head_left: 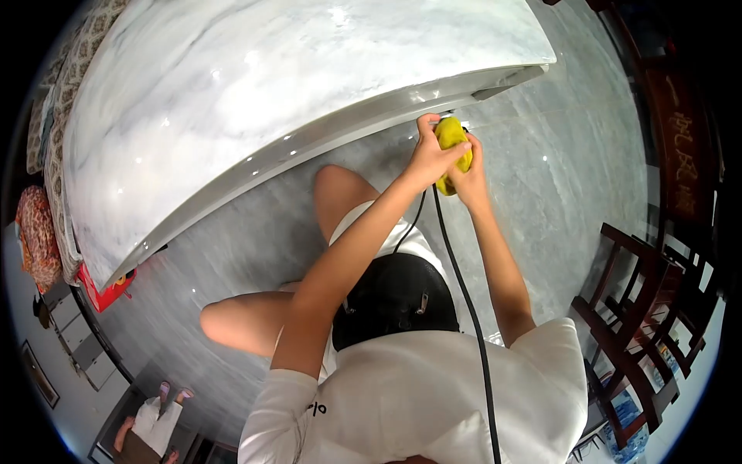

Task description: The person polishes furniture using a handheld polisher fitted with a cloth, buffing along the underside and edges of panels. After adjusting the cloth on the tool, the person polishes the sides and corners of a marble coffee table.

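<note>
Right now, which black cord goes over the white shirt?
The longer-looking cord on the right: it runs down across the shirt. The other cord goes out of sight near the black bag's top.

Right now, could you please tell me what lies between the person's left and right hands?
In the head view, a yellow item lies between the left hand and the right hand, held by both.

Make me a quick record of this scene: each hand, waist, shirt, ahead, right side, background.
Left hand: gripping yellow object, possibly cloth
Right hand: gripping the same object
Waist: black bag
Shirt: white, black cable running over it
Ahead: marble-patterned table
Right side: dark wooden furniture
Background: another person, lower left
</note>
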A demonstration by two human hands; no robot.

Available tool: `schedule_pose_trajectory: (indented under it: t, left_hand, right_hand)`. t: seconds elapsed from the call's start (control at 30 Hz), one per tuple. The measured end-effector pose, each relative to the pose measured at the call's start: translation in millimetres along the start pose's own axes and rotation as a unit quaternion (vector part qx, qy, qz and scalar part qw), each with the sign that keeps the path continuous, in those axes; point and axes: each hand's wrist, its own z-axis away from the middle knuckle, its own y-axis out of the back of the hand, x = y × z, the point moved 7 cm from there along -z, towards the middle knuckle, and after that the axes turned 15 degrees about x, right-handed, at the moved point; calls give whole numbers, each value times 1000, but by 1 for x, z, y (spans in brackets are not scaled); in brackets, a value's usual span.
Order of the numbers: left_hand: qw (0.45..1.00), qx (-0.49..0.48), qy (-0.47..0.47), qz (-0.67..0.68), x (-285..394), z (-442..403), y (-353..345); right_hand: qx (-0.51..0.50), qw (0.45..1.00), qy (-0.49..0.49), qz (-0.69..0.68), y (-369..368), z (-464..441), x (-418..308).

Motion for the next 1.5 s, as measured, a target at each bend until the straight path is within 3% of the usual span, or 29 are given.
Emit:
schedule_pose_trajectory:
  t: [0.07,0.1,0.13,0.2,0.27,0.4,0.47,0.53,0.73,0.8,0.83,0.87,0.93,1.07,1.13,1.2,1.3,1.37,1.5]
  left_hand:
    - [967,38,128,215,-19,-10,-2]
    - [966,64,144,203,-25,-11,6]
    - [987,70,80,124,-24,-9,17]
    - [991,54,21,119,-25,6,44]
    - [968,72,105,215,-37,26,80]
    - [953,196,165,165,-52,60,150]
    - [954,194,155,167,-52,73,169]
    - [957,186,140,172,-54,76,181]
    - [969,207,112,79,-58,94,205]
    - [956,237,151,90,-60,106,217]
    - [956,234,152,89,-62,110,221]
    - [954,246,147,84,-65,114,228]
    - [952,256,145,79,-69,119,235]
    - [940,286,138,126,-76,125,246]
    - [939,295,130,122,-76,125,250]
    - [930,310,134,145,-78,128,254]
    - [934,304,124,139,-82,128,254]
    - [932,305,133,144,-82,129,255]
    - [935,302,132,131,-80,132,261]
  right_hand:
    - [133,987,-42,83,15,-28,37]
    - [217,971,16,99,23,-43,49]
    - [221,970,8,102,20,-55,47]
    - [383,895,51,220,31,-69,27]
    - [379,886,28,266,13,-77,28]
    - [355,877,-36,321,-5,-71,48]
    - [307,893,-57,325,-9,-57,53]
    - [172,938,-77,290,-27,-55,64]
    - [136,943,-71,294,-23,-59,60]
    - [192,928,-71,310,-18,-57,48]
    - [214,921,-138,296,-14,-52,36]
    - [216,920,-138,295,-15,-54,37]
    - [283,905,13,319,-12,-60,21]
    - [295,885,-20,361,-8,-75,53]
    - [341,857,107,372,-13,-71,46]
    - [295,859,41,417,-14,-71,52]
    - [242,858,52,450,-16,-71,45]
    - [222,840,126,478,-18,-70,43]
    - [188,828,186,495,-5,-80,39]
